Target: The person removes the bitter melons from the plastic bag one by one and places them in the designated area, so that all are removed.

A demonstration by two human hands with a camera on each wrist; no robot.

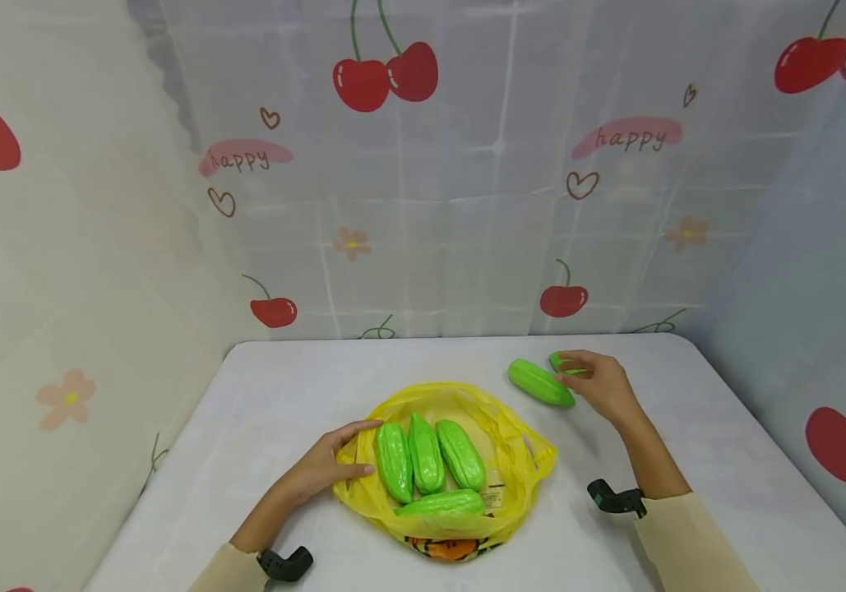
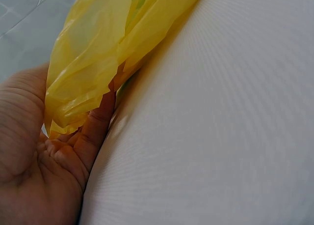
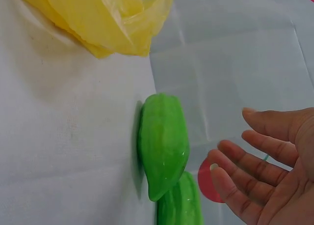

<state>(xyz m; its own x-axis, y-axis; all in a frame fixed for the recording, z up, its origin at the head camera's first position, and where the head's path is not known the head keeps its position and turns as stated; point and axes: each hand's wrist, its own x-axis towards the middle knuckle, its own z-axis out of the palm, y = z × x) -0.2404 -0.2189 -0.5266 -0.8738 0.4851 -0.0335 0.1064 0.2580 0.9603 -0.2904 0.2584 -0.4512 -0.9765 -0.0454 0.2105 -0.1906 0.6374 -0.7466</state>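
Observation:
A yellow plastic bag (image 1: 533, 460) lies wide open on the table, with several glossy green toy bitter gourds (image 1: 459, 456) inside. At its left rim my left hand (image 1: 330, 460) holds the plastic; in the left wrist view the bag's edge (image 2: 83, 77) passes between thumb and fingers. Beyond the bag, at the back right, lie two more gourds, a nearer one (image 1: 541, 383) and a farther one (image 1: 556, 362) partly hidden by my right hand (image 1: 600, 382). That hand is over them, fingers spread and gently bent, with a gap to the gourds in the right wrist view.
The white table (image 1: 289, 386) ends at a back wall of printed sheeting (image 1: 452, 247), with more sheeting at both sides. A black wrist camera (image 1: 285, 565) sits on my left wrist, another (image 1: 615, 497) on my right.

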